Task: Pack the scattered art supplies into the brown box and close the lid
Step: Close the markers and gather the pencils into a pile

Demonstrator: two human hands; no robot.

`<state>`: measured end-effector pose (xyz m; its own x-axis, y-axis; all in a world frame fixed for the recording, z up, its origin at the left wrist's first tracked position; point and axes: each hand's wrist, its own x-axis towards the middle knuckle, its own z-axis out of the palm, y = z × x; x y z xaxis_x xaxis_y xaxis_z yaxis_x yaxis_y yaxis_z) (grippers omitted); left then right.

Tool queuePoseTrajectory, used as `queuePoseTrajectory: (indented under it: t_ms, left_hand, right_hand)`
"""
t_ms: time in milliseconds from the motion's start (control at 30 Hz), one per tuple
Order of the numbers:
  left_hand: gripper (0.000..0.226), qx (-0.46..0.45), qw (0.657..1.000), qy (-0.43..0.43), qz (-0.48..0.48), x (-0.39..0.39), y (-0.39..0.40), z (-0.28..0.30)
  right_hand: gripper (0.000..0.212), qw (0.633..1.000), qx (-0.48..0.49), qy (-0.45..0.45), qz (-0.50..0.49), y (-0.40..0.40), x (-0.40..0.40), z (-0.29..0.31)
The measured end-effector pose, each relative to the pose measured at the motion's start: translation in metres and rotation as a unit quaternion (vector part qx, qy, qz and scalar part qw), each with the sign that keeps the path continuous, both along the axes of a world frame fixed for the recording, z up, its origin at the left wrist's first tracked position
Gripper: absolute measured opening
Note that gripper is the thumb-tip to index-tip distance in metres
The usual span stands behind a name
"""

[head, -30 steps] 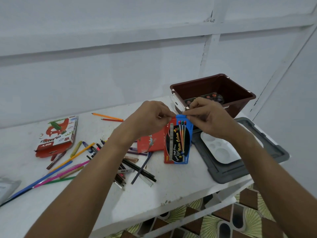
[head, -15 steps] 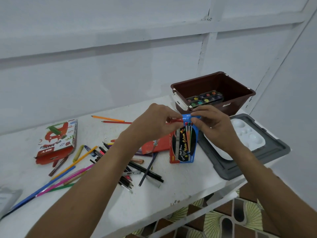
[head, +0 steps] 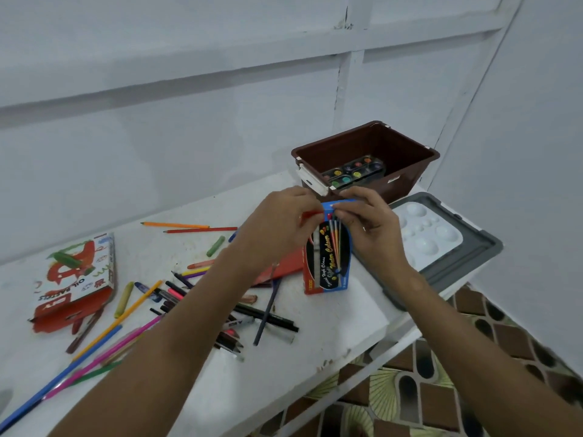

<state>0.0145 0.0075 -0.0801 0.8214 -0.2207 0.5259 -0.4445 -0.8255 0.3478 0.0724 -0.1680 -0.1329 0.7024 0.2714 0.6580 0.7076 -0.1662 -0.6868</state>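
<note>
Nearest me, a loose fan of coloured pencils point(head: 94, 351) and dark pens point(head: 268, 320) lies across the white table point(head: 331, 335), none of it packed yet. Off to the left an oil pastels carton point(head: 75, 279) lies flat with its end flap hanging open, and a few stray crayons lie beside it, so it looks to need refilling before it can go in.

Just past the pens, the blue and red watercolour box point(head: 328, 260) stands upright on its bottom end. I'd say it is stood that way so the open top faces up and both hands can work the flap. The left hand point(head: 277, 228) has its fingers curled at the top left corner, pinching what seems to be a red flap or tab. The right hand point(head: 369, 225) pinches the blue top edge from the other side, fingertips pressed together on the card. It looks like closing the carton so nothing spills once it is packed.

To the right, the grey lid point(head: 457, 272) lies flat on the table with a white mixing palette point(head: 426, 234) resting on it, close by for the final step.

Farthest back, against the wall, the brown box point(head: 407, 171) sits open with a paint pan set point(head: 353, 173) already on its floor. Plenty of room is left, and most of the job with it.
</note>
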Motion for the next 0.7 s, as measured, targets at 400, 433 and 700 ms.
queuePoseTrajectory:
  t_ms: [400, 433, 700]
  left_hand:
    - [0.010, -0.225, 0.969, 0.075, 0.062, 0.071, -0.012, 0.087]
    - [0.012, -0.278, 0.954, 0.068, 0.085, 0.082, -0.011, 0.098]
    - [0.012, -0.559, 0.800, 0.114, 0.187, 0.174, -0.035, 0.075]
  right_hand:
    - [0.037, 0.976, 0.038, 0.145, 0.155, -0.033, 0.078, 0.081]
    - [0.040, 0.977, 0.016, 0.153, 0.150, -0.043, 0.095, 0.089]
    - [0.048, 0.940, -0.083, 0.280, 0.175, -0.096, 0.250, 0.106]
